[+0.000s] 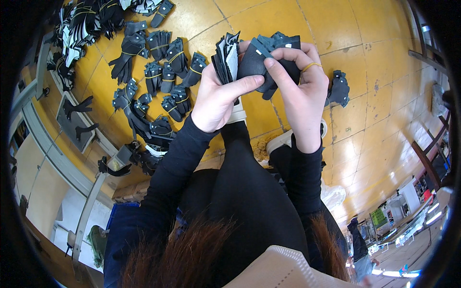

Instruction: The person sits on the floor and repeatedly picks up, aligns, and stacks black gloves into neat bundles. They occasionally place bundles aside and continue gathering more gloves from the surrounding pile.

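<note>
My left hand (213,103) is closed around a stack of black pieces with pale undersides (226,60), its thumb reaching onto the dark leather pieces (252,65) beside it. My right hand (305,93) pinches those leather pieces, which fan out and carry small white tags. A yellow rubber band (313,66) loops over a finger of my right hand. The far fingers of both hands are partly hidden behind the pieces. On the floor to the right lies a dark bundle (340,89), apart from my hands.
Several banded dark bundles (152,77) lie on the yellow tiled floor (269,17) at the left. A larger heap of black and white pieces (72,36) is at the far left. A metal frame (57,149) runs along the left side. My shoes (283,141) stand below my hands.
</note>
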Demonstrator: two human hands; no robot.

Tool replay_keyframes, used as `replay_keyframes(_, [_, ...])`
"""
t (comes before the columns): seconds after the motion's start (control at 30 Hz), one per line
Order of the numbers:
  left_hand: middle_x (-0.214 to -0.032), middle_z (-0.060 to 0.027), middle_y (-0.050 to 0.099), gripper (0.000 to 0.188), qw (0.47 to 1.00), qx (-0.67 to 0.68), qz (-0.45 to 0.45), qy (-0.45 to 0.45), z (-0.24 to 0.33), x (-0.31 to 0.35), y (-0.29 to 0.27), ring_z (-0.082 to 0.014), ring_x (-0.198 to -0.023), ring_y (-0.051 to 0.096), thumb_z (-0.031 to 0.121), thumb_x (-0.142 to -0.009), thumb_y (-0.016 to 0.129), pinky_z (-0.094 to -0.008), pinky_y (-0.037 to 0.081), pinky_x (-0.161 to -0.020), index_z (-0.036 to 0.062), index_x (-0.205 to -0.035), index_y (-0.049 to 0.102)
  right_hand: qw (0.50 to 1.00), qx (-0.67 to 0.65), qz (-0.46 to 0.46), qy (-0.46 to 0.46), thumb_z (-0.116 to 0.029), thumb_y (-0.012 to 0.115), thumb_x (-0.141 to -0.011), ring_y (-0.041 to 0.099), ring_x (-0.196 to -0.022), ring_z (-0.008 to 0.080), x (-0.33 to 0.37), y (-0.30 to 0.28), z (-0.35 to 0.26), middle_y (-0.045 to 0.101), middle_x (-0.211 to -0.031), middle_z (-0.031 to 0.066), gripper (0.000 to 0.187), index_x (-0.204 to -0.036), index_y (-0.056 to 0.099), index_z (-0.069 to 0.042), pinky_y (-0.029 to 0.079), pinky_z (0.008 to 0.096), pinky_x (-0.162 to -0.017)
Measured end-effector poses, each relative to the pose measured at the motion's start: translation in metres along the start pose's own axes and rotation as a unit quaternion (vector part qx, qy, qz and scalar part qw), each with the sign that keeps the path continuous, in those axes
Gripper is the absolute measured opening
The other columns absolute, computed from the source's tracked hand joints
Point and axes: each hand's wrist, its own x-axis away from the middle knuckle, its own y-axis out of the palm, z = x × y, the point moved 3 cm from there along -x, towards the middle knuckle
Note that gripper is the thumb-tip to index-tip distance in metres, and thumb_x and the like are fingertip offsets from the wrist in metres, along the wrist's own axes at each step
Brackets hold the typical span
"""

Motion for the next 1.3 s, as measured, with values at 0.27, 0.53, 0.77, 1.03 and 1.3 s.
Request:
replay_keyframes(0.27, [-0.111, -0.0051, 0.062, 0.037, 0.990, 0.107, 0.046, -0.078, 0.000, -0.002, -0.003, -0.0120, -0.099, 0.061, 0.016, -0.087, 0.064, -0.0258, 0.051, -0.081, 0.0043, -0.121, 0.053, 0.996, -0.082, -0.031, 0.028, -0.008, 0.070, -0.075, 0.054, -0.083, 0.0151, 0.001, -0.006, 0.003, 0.052, -0.089, 0.0064, 0.013, -0.082, 0.064, 0.001, 0.042, 0.0235, -0.074])
replay_keyframes(0.53, [-0.110, -0.0032, 0.062, 0.034, 0.988, 0.112, 0.058, -0.085, -0.004, -0.002, -0.010, -0.0120, -0.100, 0.061, 0.013, -0.087, 0.063, -0.0265, 0.050, -0.081, 0.0081, -0.119, 0.055, 0.996, -0.074, -0.040, 0.023, -0.008, 0.071, -0.075, 0.055, -0.084, 0.0150, 0.001, -0.005, 0.003, 0.053, -0.090, 0.0064, 0.013, -0.083, 0.064, 0.001, 0.043, 0.0235, -0.074])
replay_keyframes(0.77, [-0.109, -0.0039, 0.063, 0.034, 0.988, 0.110, 0.067, -0.082, -0.002, 0.001, -0.011, -0.0135, -0.099, 0.061, 0.012, -0.087, 0.061, -0.0281, 0.050, -0.082, 0.0075, -0.120, 0.055, 0.994, -0.094, -0.040, 0.033, -0.008, 0.070, -0.077, 0.055, -0.081, 0.0128, 0.002, -0.002, 0.004, 0.053, -0.090, 0.0053, 0.013, -0.084, 0.064, 0.001, 0.043, 0.0216, -0.071])
replay_keyframes(1.03, [-0.106, -0.0078, 0.064, 0.028, 0.989, 0.062, 0.115, -0.071, -0.001, 0.000, -0.013, -0.0154, -0.092, 0.064, 0.011, -0.089, 0.056, -0.0314, 0.053, -0.077, 0.0045, -0.117, 0.055, 0.964, -0.238, -0.030, 0.114, -0.005, 0.063, -0.087, 0.054, -0.079, 0.0053, 0.005, -0.001, 0.003, 0.058, -0.088, 0.0001, 0.012, -0.095, 0.062, 0.003, 0.043, 0.0180, -0.070])
replay_keyframes(1.3, [-0.103, -0.0076, 0.066, 0.036, 0.996, 0.045, 0.050, -0.064, -0.007, -0.003, -0.021, -0.0169, -0.094, 0.064, -0.005, -0.081, 0.060, -0.0300, 0.051, -0.081, 0.0023, -0.115, 0.055, 0.953, -0.272, 0.005, 0.135, -0.006, 0.061, -0.089, 0.055, -0.077, 0.0044, 0.005, -0.001, 0.006, 0.062, -0.087, 0.0015, 0.013, -0.099, 0.061, 0.002, 0.044, 0.0176, -0.068])
